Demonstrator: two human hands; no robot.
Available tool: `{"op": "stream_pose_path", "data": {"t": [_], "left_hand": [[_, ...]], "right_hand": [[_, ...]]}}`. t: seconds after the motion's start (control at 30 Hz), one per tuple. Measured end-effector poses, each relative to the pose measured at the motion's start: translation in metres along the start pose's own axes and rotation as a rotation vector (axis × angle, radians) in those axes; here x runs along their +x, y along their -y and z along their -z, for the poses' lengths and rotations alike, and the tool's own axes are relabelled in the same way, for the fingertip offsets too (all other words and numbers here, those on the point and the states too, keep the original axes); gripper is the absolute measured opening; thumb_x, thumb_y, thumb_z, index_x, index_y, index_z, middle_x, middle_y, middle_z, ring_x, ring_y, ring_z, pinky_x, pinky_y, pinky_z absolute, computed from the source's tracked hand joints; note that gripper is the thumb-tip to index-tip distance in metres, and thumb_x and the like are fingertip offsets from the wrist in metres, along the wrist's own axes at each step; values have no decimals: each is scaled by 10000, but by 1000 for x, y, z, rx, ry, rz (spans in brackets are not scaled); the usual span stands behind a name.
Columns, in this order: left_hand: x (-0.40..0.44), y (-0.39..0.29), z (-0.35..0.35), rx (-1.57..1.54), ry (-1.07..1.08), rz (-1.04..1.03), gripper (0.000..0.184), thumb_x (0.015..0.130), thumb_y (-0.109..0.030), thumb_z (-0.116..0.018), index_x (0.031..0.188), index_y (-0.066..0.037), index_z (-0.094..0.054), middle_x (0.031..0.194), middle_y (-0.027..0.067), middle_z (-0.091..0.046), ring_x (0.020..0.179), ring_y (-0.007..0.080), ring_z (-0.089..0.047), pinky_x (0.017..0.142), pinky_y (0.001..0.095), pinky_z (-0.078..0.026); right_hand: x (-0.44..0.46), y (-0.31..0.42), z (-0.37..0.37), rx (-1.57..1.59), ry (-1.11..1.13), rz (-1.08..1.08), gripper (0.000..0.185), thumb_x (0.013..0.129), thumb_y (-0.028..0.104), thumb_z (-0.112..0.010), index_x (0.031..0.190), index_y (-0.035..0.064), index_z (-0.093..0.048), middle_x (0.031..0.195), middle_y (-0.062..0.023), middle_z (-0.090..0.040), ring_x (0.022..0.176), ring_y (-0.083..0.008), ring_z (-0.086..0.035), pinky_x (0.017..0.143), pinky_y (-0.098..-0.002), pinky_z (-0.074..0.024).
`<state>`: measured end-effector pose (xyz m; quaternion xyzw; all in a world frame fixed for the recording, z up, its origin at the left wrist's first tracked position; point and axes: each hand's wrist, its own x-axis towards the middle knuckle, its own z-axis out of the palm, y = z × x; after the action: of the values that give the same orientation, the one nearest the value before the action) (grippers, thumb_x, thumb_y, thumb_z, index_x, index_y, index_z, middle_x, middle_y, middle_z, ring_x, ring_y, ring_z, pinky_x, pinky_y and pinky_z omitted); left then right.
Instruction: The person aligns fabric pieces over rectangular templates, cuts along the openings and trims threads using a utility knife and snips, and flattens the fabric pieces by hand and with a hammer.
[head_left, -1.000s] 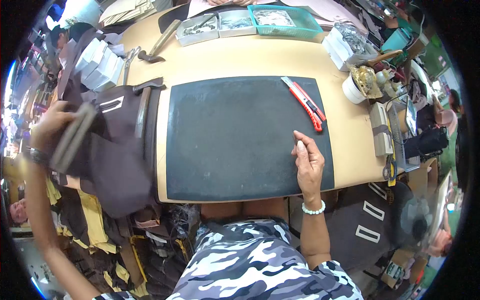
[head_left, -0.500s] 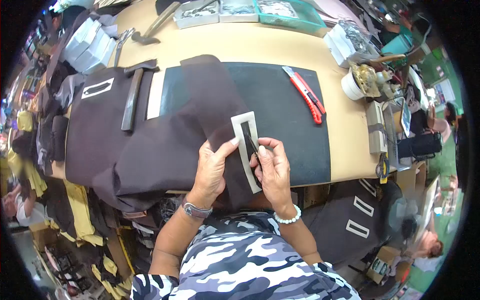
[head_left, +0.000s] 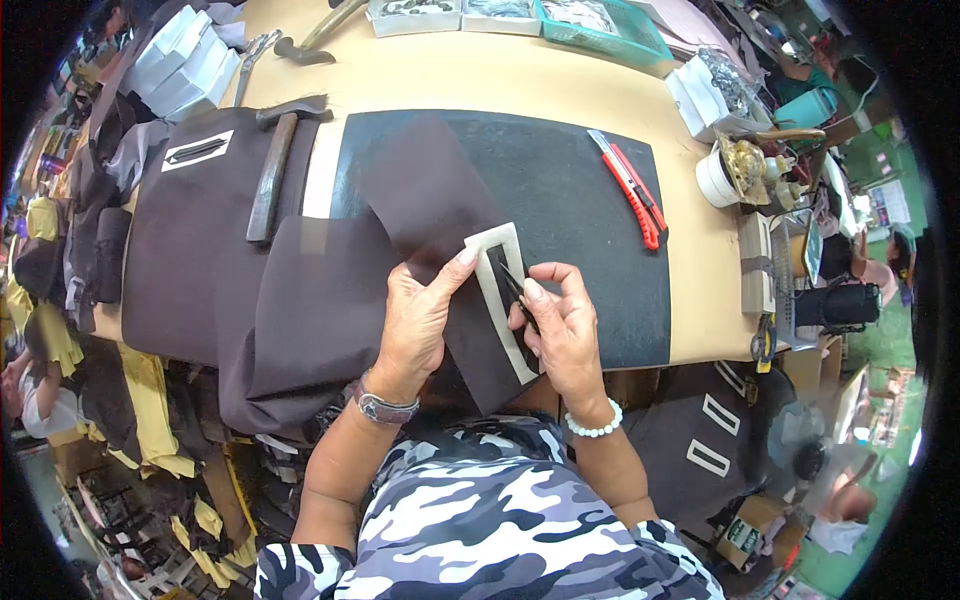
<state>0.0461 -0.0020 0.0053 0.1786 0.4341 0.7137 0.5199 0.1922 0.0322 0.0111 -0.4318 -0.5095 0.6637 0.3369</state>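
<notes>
My left hand (head_left: 418,318) pinches a dark brown fabric piece (head_left: 430,185) at the upper end of its cream rectangular frame (head_left: 493,300), thumb on top. Inside the frame lies a narrow dark slot. My right hand (head_left: 562,318) is closed on small dark scissors (head_left: 512,280), whose thin tips point into the slot. Its fingers hide most of the handles. The fabric's folds spread leftward across the table and hang over its front edge.
A black cutting mat (head_left: 590,270) carries a red utility knife (head_left: 632,190). Left of it, a hammer (head_left: 272,180) rests on another framed fabric piece (head_left: 170,240). Parts trays (head_left: 500,22) line the back. More framed fabric (head_left: 650,440) hangs lower right.
The fabric and both hands have shifted slightly right in view. The fabric's left folds have bunched up and its upper strip has come lower. Both grips stay the same.
</notes>
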Motion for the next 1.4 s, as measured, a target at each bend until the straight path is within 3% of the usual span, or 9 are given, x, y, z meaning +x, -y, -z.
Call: {"op": "stream_pose_path", "data": {"t": [0.57,0.77,0.9,1.13,1.4], "left_hand": [[-10,-9,-2,38,45,-23,163,871,-119,-651,977,5,-655,898,45,-670,771,105,-616,701,245,-501],[-12,1,-7,59,-90,-82,160,873,-109,-652,990,0,-641,929,33,-657,808,92,-600,721,242,-485],[-11,10,-14,3,-152,-119,163,873,-102,-652,1000,-2,-633,958,34,-649,838,88,-591,748,243,-472],[-22,15,-23,-6,-201,-158,156,875,-81,-645,1015,-15,-634,970,30,-638,862,87,-578,761,239,-460],[-28,15,-18,-10,-144,-173,171,871,-61,-643,1033,-9,-625,985,29,-632,872,90,-576,769,243,-455]], "right_hand": [[4,8,-6,148,50,-12,271,917,178,-596,1075,32,-430,647,-25,-575,513,-24,-435,451,-171,-324],[-6,7,-11,-176,-16,106,225,954,183,-526,1074,23,-422,643,-21,-555,518,-30,-430,468,-193,-339],[-25,6,-16,-172,-62,58,220,983,198,-451,1099,19,-396,664,-20,-546,509,-29,-416,458,-200,-335],[-27,-5,-23,-36,-181,76,211,984,182,-451,1118,36,-379,704,-18,-536,509,-23,-399,444,-189,-315],[-21,-4,-29,159,-157,141,212,972,177,-486,1108,61,-372,713,-17,-531,520,-8,-381,437,-167,-287]]}}
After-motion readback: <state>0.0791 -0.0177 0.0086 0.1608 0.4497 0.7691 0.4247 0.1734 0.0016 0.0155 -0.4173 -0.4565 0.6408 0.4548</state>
